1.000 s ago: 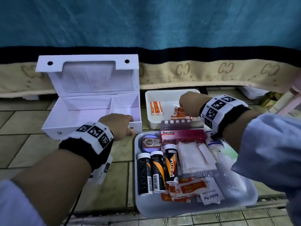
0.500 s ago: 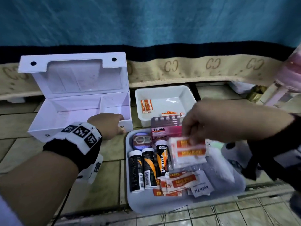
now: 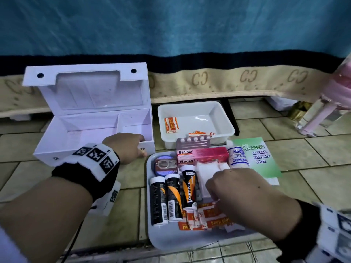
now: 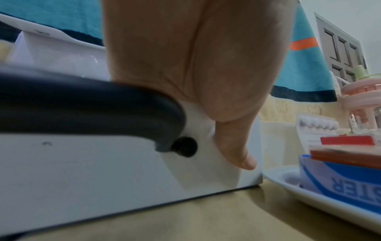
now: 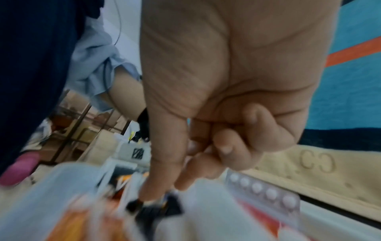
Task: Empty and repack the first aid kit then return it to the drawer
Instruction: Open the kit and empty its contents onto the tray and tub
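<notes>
While bracing the first aid kit (image 3: 85, 130) on the floor (image 3: 38, 179), clamping the left hand (image 3: 125, 147) over the right end of its front wall, fingers hooked inside the rim and thumb pressing the outer face. Reaching the right hand (image 3: 245, 194) down into the heap of plaster packets (image 3: 209, 219) at the near end of the tray (image 3: 161, 238), fingers curled and pointing down; too blurred to tell whether pinching a packet or merely touching the heap. Standing open just left of the tray, lid up, both compartments looking bare. Lying packed together on the tray: three tubes (image 3: 171, 198), a Bacidin box (image 3: 201, 154), a blister strip (image 3: 193, 142) and a crepe bandage (image 3: 237, 156), with a green guide leaflet (image 3: 260, 158) just beside them. Sitting behind the tray, a small white tub (image 3: 199, 120) holding a few more plasters (image 3: 171, 125). Judging from all this, finishing the emptying and gathering plasters into one pile. Next, likely needing a light pinch on thin, slippery packets, then lifting items across into the compartments while keeping the box steady. Not showing any drawer.
</notes>
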`<state>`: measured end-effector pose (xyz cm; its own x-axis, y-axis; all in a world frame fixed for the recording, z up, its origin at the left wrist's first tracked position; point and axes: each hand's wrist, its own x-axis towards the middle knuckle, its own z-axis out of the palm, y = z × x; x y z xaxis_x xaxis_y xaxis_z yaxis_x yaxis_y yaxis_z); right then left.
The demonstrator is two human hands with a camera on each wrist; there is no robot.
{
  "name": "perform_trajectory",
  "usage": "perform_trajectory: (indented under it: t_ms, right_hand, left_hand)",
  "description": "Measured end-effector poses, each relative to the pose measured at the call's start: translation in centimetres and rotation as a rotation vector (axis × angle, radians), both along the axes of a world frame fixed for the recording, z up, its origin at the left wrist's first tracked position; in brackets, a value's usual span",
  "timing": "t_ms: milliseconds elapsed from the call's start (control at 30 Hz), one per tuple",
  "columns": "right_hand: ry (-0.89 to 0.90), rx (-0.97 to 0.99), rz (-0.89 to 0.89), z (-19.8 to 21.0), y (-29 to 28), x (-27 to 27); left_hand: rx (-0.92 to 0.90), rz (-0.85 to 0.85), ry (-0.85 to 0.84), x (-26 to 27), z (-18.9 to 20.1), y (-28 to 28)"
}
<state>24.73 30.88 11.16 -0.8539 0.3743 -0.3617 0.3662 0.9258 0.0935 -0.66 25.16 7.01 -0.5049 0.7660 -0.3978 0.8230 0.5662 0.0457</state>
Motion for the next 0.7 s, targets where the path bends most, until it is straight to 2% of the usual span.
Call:
perform_trajectory:
  t_ms: [67, 167, 233, 333, 433, 700]
  right_hand:
    - [0.079, 0.009, -0.052, 1.7, 1.2, -0.9]
    - [0.205, 0.157, -0.115, 3.8, 4.2, -3.5]
    - [0.223, 0.252, -0.155, 4.1, 7.4, -5.7]
    - [0.069, 0.232, -0.139, 2.4, 11.8, -8.4]
    - [-0.125, 0.132, -0.068, 0.3, 13.8, -10.2]
    - [-0.190, 0.074, -0.028, -2.8, 14.9, -11.1]
  left_hand:
    - [-0.002, 0.000, -0.004, 0.0, 0.0, 0.1]
    - [-0.006, 0.003, -0.007, -0.1, 0.1, 0.1]
    - [-0.007, 0.005, -0.009, 0.0, 0.1, 0.0]
    - [0.000, 0.004, -0.006, 0.1, 0.2, -0.1]
    - [0.007, -0.001, -0.007, 0.1, 0.2, -0.2]
    - [0.018, 0.001, -0.006, 0.0, 0.1, -0.3]
